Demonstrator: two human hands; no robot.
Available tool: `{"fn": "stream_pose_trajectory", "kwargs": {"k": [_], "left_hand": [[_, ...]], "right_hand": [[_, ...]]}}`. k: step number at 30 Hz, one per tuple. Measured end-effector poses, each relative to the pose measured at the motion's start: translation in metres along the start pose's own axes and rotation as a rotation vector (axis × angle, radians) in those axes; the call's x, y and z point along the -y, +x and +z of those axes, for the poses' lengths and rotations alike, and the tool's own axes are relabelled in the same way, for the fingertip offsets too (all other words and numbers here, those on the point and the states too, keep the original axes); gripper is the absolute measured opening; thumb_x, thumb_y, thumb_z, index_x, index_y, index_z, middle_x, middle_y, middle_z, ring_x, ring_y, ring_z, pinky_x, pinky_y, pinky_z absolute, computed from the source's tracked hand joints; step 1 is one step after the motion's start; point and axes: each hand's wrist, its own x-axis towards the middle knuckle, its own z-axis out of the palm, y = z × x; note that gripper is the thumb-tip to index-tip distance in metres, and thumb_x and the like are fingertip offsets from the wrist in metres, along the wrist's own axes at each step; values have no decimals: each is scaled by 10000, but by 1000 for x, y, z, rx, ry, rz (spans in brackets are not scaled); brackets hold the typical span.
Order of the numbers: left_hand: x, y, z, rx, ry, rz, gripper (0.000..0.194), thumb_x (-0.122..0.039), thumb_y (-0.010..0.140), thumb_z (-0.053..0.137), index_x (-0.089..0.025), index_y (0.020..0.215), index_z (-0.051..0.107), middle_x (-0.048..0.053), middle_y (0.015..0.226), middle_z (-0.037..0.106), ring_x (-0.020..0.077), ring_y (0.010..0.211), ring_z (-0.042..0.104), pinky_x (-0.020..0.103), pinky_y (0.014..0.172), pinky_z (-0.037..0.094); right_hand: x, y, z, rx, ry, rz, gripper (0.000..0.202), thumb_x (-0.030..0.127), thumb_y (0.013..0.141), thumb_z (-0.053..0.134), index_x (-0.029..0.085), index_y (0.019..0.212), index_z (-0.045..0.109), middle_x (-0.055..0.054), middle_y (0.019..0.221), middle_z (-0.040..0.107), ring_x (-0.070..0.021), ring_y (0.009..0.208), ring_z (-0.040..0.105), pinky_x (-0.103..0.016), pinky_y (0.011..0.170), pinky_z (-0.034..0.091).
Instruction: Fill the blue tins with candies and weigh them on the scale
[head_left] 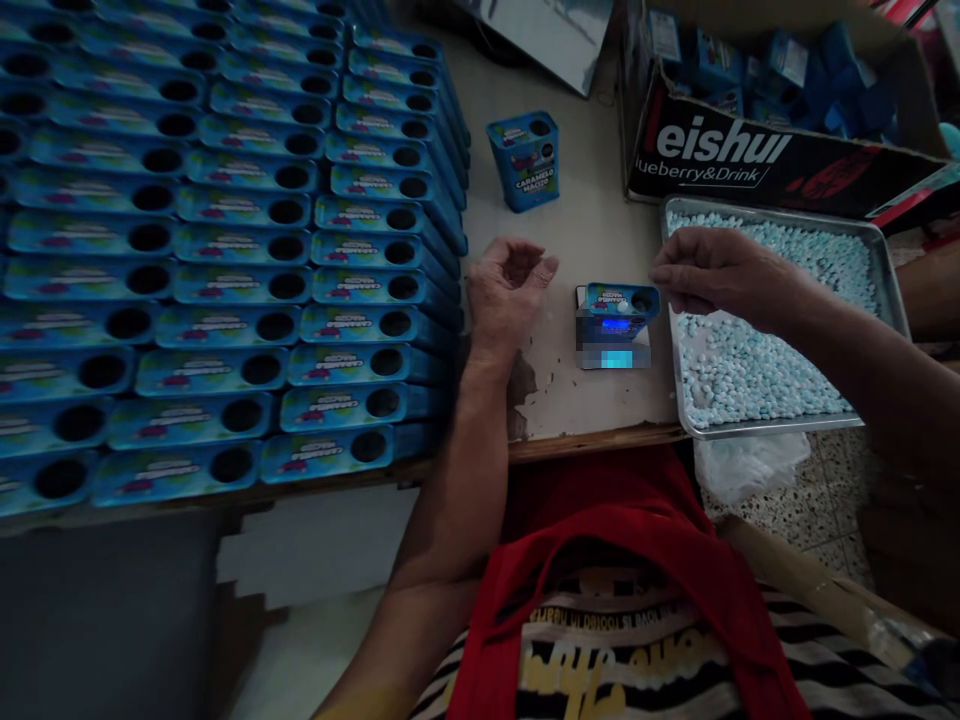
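A small blue candy tin [621, 297] stands on a compact digital scale [616, 325] with a lit blue display. One pale candy lies on the tin's lid, close to its round dark hole. To the left of the scale, my left hand [510, 285] hovers with curled fingers, the thumb apart from them and nothing between. My right hand [709, 268] is over the near-left part of a metal tray [681, 405], its fingertips pinched together just right of the tin. Whatever they may hold is hidden. White and light-blue candies [757, 370] cover much of the tray.
Rows of blue tins [240, 205] with round holes in their lids fill the left. Another blue tin [525, 165] stands upright behind the scale. At the back right, a black cardboard box [750, 150] holds several blue packages. A plastic bag [750, 467] hangs below the tray.
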Motion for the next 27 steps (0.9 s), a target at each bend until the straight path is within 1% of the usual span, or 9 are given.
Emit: {"fn": "stream_pose_trajectory", "kwargs": {"k": [6,9,11,14,16,19,22,25,27], "left_hand": [[-13,-4,1,99,-194,7,695,-904,852,744,-237,1043,728,57,953,782,202,884,779,375,895,655],[-19,-8,-1,171,-212,11,736,-920,799,774,-238,1073,731,71,999,793,213,930,785,366,911,643],[-22,-12,-3,237,-232,23,755,-889,740,846,-236,1101,728,82,1050,799,230,977,792,371,935,642],[-24,-19,-7,320,-253,23,738,-787,674,951,-239,1119,734,92,1092,802,257,1034,797,399,988,645],[-25,-22,-9,346,-261,10,714,-729,645,991,-245,1108,746,93,1099,803,266,1058,794,418,1025,641],[-26,-27,-9,328,-302,3,714,-688,596,1022,-245,1088,757,95,1128,804,272,1089,787,435,1062,630],[-30,-33,-8,307,-298,-8,667,-611,583,1047,-239,1065,773,87,1126,805,274,1112,776,443,1084,618],[-40,-39,-8,276,-221,-25,591,-561,632,1031,-233,1056,782,83,1104,804,279,1103,769,458,1079,618],[-51,-40,-9,239,-137,14,548,-560,703,997,-234,1086,782,87,1128,804,288,1119,765,471,1077,616]], "right_hand": [[-4,-1,-4,-19,179,18,172,86,901,760,201,792,694,-19,716,704,-103,578,544,-218,509,398],[-14,2,-1,-11,207,-23,136,160,854,832,207,793,721,25,659,618,-97,552,490,-230,506,370],[-20,4,4,-6,92,-137,129,236,841,891,205,817,768,34,654,605,-105,575,494,-244,554,404],[-29,5,12,-65,-166,-352,94,295,864,888,214,850,842,-17,790,727,-165,760,641,-283,715,490],[-35,6,16,-98,-346,-464,68,298,892,863,232,881,872,-30,839,750,-196,842,674,-299,770,487],[-42,10,20,-76,-565,-570,97,266,949,797,234,906,878,-39,829,728,-194,808,648,-311,774,458],[-44,14,26,-64,-675,-598,152,198,984,718,220,912,850,-67,899,739,-207,844,653,-330,808,453],[-41,12,23,-108,-578,-581,125,203,982,715,226,901,808,-69,940,754,-220,895,670,-335,843,478],[-42,6,4,-156,-425,-550,133,305,1014,716,238,939,802,-51,914,750,-214,863,666,-334,826,502]]}}
